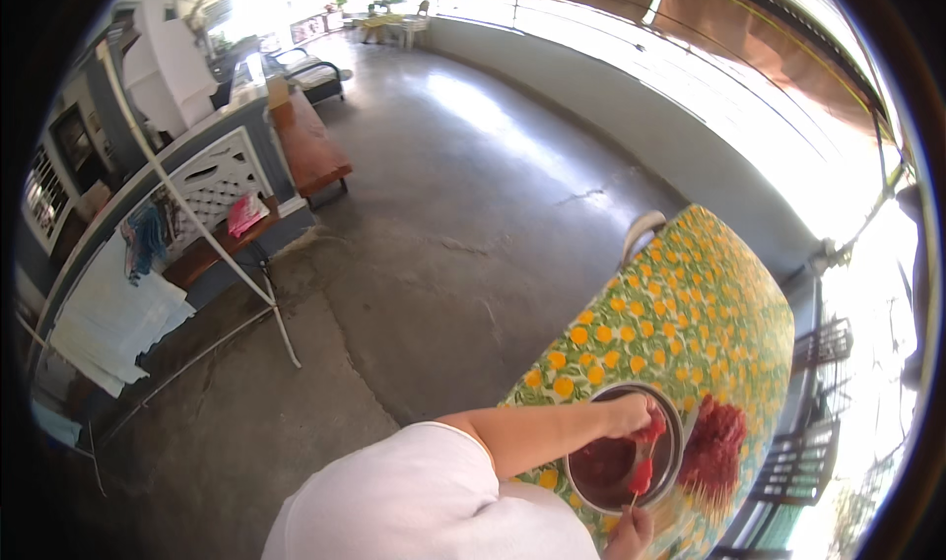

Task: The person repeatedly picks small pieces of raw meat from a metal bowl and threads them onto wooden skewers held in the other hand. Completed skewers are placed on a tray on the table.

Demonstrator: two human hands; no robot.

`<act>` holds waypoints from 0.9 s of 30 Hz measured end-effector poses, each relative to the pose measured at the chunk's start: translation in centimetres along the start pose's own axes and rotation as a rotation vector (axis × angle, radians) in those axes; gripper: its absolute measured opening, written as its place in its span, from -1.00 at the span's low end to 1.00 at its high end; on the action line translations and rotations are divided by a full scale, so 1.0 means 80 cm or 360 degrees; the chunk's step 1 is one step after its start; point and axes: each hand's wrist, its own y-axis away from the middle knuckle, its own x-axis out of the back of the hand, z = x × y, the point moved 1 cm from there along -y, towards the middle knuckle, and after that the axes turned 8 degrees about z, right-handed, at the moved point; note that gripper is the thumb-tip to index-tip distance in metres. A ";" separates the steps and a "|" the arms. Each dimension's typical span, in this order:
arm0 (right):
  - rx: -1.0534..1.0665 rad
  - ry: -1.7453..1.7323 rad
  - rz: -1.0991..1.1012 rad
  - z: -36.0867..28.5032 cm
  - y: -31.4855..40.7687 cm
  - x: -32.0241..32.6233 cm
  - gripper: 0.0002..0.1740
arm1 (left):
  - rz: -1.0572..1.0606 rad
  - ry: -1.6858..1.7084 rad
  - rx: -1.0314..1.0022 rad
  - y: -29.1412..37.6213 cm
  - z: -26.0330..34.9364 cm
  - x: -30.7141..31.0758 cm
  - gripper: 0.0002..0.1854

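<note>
My left hand (630, 417) reaches over a round metal pot (674, 453) and pinches a piece of red raw meat (653, 425) at the upper end of a thin wooden skewer. Lower on that skewer sits another red piece of meat (641, 477). My right hand (633, 532) grips the bare lower end of the skewer (634, 499), just beyond the pot's near rim. Dark red meat (602, 462) lies inside the pot, partly hidden by my left hand and forearm. To the right of the pot is a pile of skewered raw meat (713, 442), its stick ends (708, 499) pointing towards me.
A cloth with an orange-fruit print (665, 316) covers the table. A chair back (643, 231) rises at its far left edge, and dark slatted chairs (802, 460) stand along the right. Beyond lie a concrete floor (443, 301), a wooden bench (314, 142) and a drying rack (185, 190) with cloths.
</note>
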 end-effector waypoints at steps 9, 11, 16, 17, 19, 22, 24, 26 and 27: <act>-0.0079 -0.0058 0.0049 0.022 -0.010 0.017 -0.95 | -0.0262 -0.0110 -0.0137 -0.016 -0.006 0.004 -0.79; -0.0124 -0.0174 0.0075 0.023 -0.012 0.012 -0.95 | -0.0234 0.0202 0.0238 -0.014 -0.015 0.005 -0.81; -0.0297 -0.0417 -0.0019 0.017 -0.013 0.013 -0.94 | -0.0605 0.0738 0.0651 -0.008 -0.026 0.002 -0.72; -0.0310 -0.0464 -0.0035 0.017 -0.013 0.014 -0.95 | -0.0648 0.0749 0.0655 -0.010 -0.028 0.004 -0.75; -0.0361 -0.0559 -0.0056 0.018 -0.012 0.016 -0.95 | -0.0737 0.0784 0.0665 -0.016 -0.034 0.006 -0.79; -0.0389 -0.0599 -0.0083 0.019 -0.012 0.020 -0.96 | -0.0673 0.0717 0.0656 -0.027 -0.040 0.009 -0.87; -0.0371 -0.0575 -0.0079 0.018 -0.012 0.021 -0.96 | -0.0495 0.0512 0.0566 -0.029 -0.038 0.012 -0.93; -0.0358 -0.0514 -0.0056 0.017 -0.011 0.022 -0.96 | -0.0339 0.0269 0.0453 -0.029 -0.033 0.013 -0.97; -0.0348 -0.0469 -0.0037 0.016 -0.010 0.023 -0.96 | -0.0272 0.0126 0.0385 -0.028 -0.028 0.012 -0.98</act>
